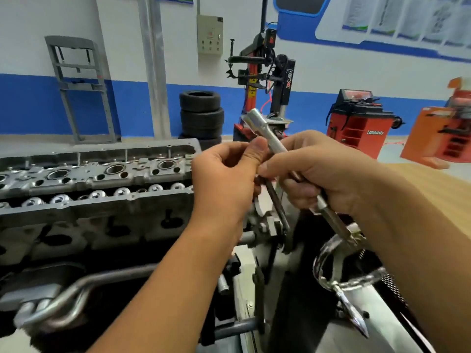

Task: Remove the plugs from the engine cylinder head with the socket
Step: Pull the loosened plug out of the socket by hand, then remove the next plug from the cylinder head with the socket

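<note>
- While both hands work at the centre, the cylinder head (96,184) fills the frame from nine o'clock inward, its open plug wells in a row along the top and its near end just left of the left hand.
- At twelve o'clock, well behind, a tyre changer (265,80) stands against the blue-and-white wall, with a tyre stack (201,113) to its left.
- At two o'clock a red wheel balancer (360,121) sits on the floor.
- Right hand (318,174), at three o'clock of centre, grips the shaft of the socket (265,129), which tilts up toward eleven o'clock with its wide end highest.
- Left hand (226,179), just left of it, pinches the same shaft between thumb and curled fingers; the two hands touch.
- Whether a plug sits in the socket cannot be told.
</note>
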{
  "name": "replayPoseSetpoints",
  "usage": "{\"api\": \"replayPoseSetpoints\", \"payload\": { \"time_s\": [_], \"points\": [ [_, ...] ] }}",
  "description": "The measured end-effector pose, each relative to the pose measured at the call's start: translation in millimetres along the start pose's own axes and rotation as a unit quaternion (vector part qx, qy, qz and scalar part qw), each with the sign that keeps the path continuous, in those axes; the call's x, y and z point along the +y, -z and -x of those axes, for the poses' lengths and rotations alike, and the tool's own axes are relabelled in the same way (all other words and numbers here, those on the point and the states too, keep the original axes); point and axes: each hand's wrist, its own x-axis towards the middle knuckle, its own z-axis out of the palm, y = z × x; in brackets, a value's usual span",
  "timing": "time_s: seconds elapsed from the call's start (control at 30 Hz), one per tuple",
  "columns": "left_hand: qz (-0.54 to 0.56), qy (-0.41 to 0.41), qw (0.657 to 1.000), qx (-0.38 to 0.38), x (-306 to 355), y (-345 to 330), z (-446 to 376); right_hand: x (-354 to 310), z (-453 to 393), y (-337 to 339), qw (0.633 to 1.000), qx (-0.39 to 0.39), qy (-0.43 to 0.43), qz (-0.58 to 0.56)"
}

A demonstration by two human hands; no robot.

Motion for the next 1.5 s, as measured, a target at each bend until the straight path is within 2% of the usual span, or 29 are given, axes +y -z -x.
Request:
{"api": "replayPoseSetpoints", "payload": {
  "time_s": [0.13,0.2,0.27,0.37,0.5,0.6,0.67,0.8,0.97,1.07,1.27,1.33,1.43,1.5],
  "points": [
    [0.022,0.176,0.981,-0.082,-17,-85,17,15,56,60,0.983,0.122,-0.09,-0.106],
    [-0.009,0.253,0.958,-0.131,-32,-125,40,25,88,101,0.956,0.199,-0.12,-0.178],
    [-0.048,0.296,0.935,-0.192,-48,-161,74,39,124,147,0.915,0.295,-0.129,-0.241],
    [-0.128,0.254,0.93,-0.233,-64,-193,122,75,190,213,0.844,0.43,-0.163,-0.277],
    [-0.168,0.182,0.929,-0.276,-63,-208,153,132,290,272,0.752,0.567,-0.29,-0.172],
    [-0.187,0.186,0.913,-0.309,-64,-210,164,168,346,292,0.698,0.59,-0.382,-0.138],
    [-0.194,0.208,0.91,-0.303,-67,-209,167,185,368,300,0.681,0.592,-0.408,-0.14],
    [-0.241,0.19,0.907,-0.288,-75,-203,169,191,379,303,0.675,0.607,-0.401,-0.126],
    [-0.249,0.19,0.911,-0.269,-81,-195,166,181,374,299,0.692,0.568,-0.445,0.026],
    [-0.24,0.199,0.915,-0.257,-81,-189,163,182,368,298,0.682,0.555,-0.467,0.091],
    [-0.233,0.197,0.923,-0.235,-83,-167,150,185,358,298,0.655,0.635,-0.404,0.068],
    [-0.225,0.199,0.927,-0.227,-82,-161,146,182,342,293,0.672,0.621,-0.395,0.081],
    [-0.21,0.196,0.933,-0.216,-80,-150,144,185,306,277,0.717,0.554,-0.398,0.145],
    [-0.21,0.185,0.937,-0.209,-78,-140,145,189,287,267,0.712,0.516,-0.417,0.232]
  ]
}}
